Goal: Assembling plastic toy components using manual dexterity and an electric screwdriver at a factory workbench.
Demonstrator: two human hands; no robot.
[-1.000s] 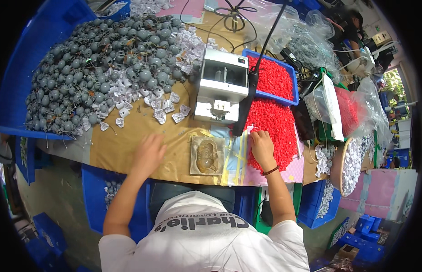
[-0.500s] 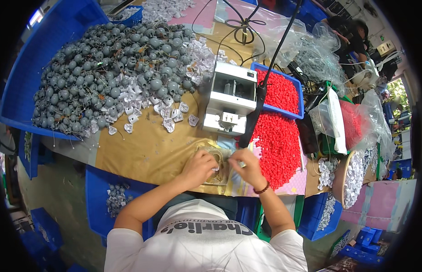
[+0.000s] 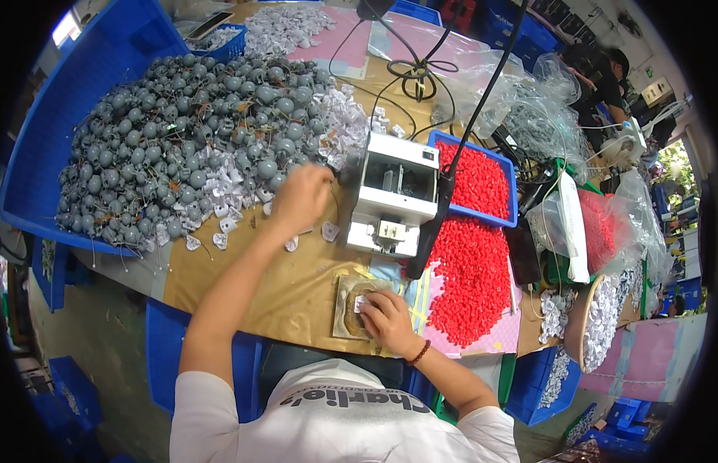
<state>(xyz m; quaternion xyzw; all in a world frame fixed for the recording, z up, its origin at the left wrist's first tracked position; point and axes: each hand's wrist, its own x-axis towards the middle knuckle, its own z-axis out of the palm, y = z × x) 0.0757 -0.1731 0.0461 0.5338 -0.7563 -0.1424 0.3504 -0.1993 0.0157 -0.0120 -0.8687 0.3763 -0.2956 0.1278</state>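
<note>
Left hand (image 3: 303, 199) has moved up beside the grey pile (image 3: 193, 147), upper left, its grip unclear; right hand (image 3: 390, 318) pinches a white piece (image 3: 360, 303) at the block (image 3: 341, 310), lower centre, best kept steady.

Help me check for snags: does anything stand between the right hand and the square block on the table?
Nothing visible blocks it: the right hand reaches over the right edge of the block, with only a small white piece at its front. The white machine stands beyond, clear of that path.
</note>
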